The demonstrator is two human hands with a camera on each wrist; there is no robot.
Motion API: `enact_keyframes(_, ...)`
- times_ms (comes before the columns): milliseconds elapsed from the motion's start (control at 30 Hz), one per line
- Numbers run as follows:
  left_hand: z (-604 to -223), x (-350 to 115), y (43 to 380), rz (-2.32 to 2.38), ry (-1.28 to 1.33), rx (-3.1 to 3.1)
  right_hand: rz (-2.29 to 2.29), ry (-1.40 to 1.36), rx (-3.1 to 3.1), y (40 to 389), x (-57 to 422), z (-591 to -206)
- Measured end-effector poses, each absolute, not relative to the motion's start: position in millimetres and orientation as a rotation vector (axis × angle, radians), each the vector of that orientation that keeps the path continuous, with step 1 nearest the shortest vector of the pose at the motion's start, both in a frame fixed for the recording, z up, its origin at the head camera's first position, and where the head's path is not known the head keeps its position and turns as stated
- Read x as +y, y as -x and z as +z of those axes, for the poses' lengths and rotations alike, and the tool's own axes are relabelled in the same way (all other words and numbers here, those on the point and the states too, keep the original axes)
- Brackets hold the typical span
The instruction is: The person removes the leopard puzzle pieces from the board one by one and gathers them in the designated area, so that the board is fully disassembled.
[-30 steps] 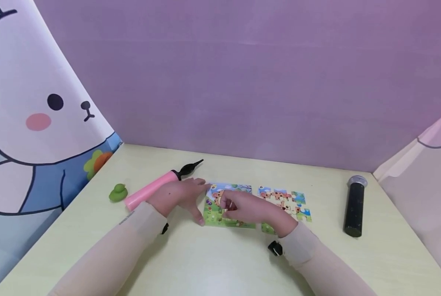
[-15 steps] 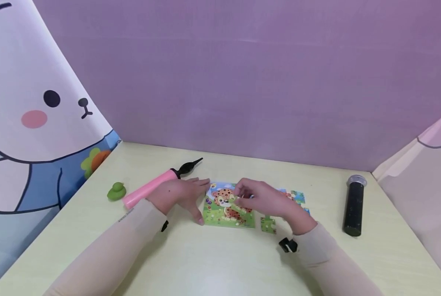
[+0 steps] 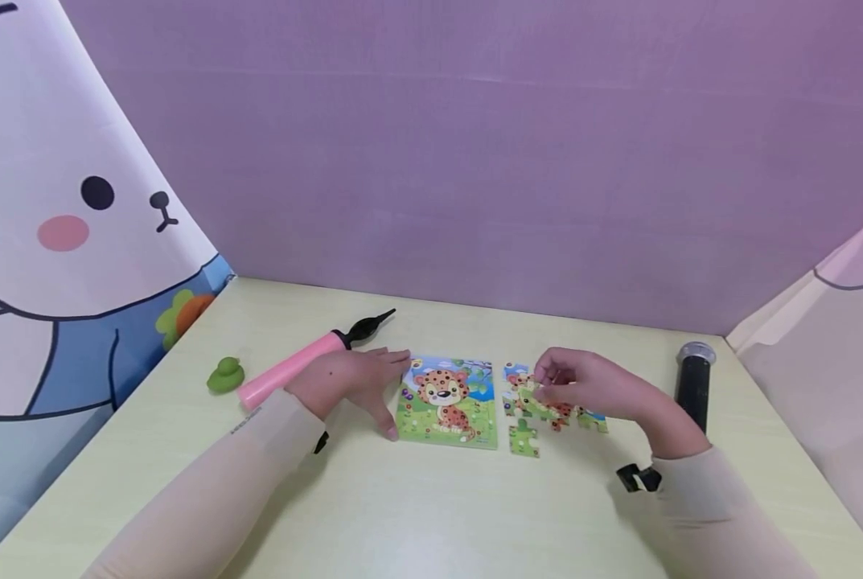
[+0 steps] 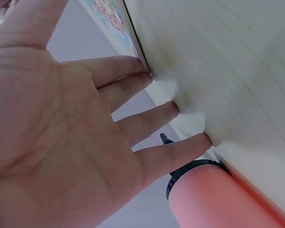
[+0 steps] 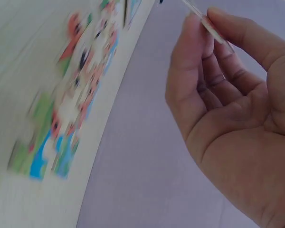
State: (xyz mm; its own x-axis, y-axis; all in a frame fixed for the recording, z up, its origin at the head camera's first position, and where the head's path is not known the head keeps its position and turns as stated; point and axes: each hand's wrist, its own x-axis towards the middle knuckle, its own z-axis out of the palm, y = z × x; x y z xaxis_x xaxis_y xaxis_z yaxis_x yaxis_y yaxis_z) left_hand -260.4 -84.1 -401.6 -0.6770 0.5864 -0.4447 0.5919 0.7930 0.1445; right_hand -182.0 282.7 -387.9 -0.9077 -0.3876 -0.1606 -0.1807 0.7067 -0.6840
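A puzzle board [image 3: 445,430] with a spotted cub picture lies flat mid-table. My left hand [image 3: 347,382] spreads its straight fingers along the board's left edge; in the left wrist view, fingertips of the left hand [image 4: 71,128] touch the board's side. My right hand [image 3: 597,386] is above a group of puzzle pieces to the right of the board. Between its thumb and fingers it pinches a thin green puzzle piece [image 3: 536,404], seen edge-on as a flat puzzle piece [image 5: 212,30] in the right wrist view. Part of the loose puzzle pieces [image 3: 523,440] is hidden by this hand.
A pink hand pump [image 3: 293,370] with a black nozzle lies beside my left hand. Farther left sits a green toy duck [image 3: 226,376]. A black microphone-shaped object [image 3: 694,386] lies at the right, partly behind my right forearm. A purple wall [image 3: 474,185] backs the table.
My right hand has moved right, from over the board to above the loose pieces, carrying the green puzzle piece. The board's picture is now uncovered. My left hand stays in place.
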Motion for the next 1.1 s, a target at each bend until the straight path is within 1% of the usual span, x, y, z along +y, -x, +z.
enact_keyframes(233,-401,-84,259,0.016,-0.882,2.504,-0.969,0.477,2.514,177,304,-398)
enact_keyframes(467,-402,-86,257,0.03,-0.886,2.503,-0.955,0.553,2.397,173,314,-411)
enact_keyframes(600,-402,-86,258,0.029,-0.884,2.502,-0.933,0.575,2.403,174,315,-414)
enact_keyframes(1100,-402,-86,258,0.02,-0.89,2.504,-0.928,0.52,2.449,175,306,-417)
